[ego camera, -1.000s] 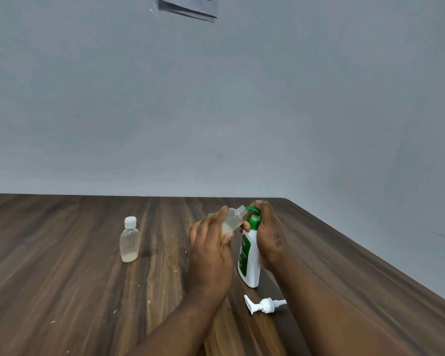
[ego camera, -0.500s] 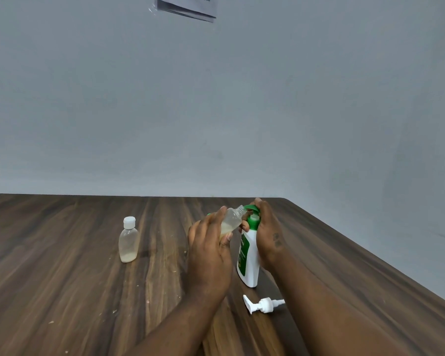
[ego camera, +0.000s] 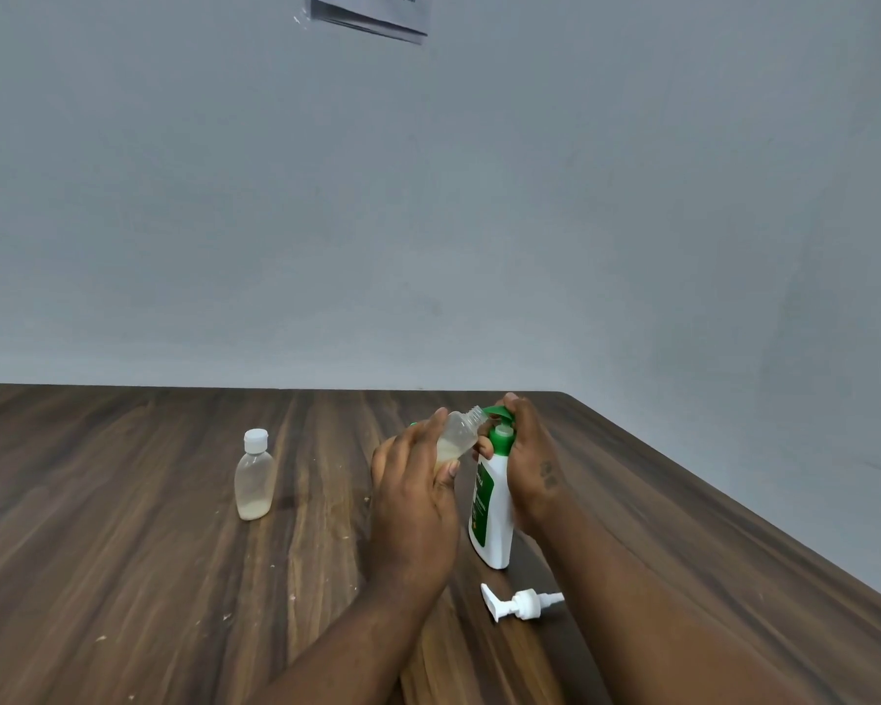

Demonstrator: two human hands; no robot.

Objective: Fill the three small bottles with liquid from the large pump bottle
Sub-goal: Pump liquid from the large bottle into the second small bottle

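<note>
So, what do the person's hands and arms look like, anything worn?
No sleeves, gloves, rings or watch show on the left hand or right hand. The right hand's back bears a small dark marking, too blurred to read.

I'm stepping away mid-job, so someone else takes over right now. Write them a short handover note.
Left hand holds the uncapped small bottle, tilted, partly filled.
Right hand grips the large bottle by its top; it stands on the table, green cap open.
Removed pump head lies in front of it.
Capped small bottle stands to the left, little liquid inside.
To do: finish the held bottle, cap it; no third bottle in view.
</note>
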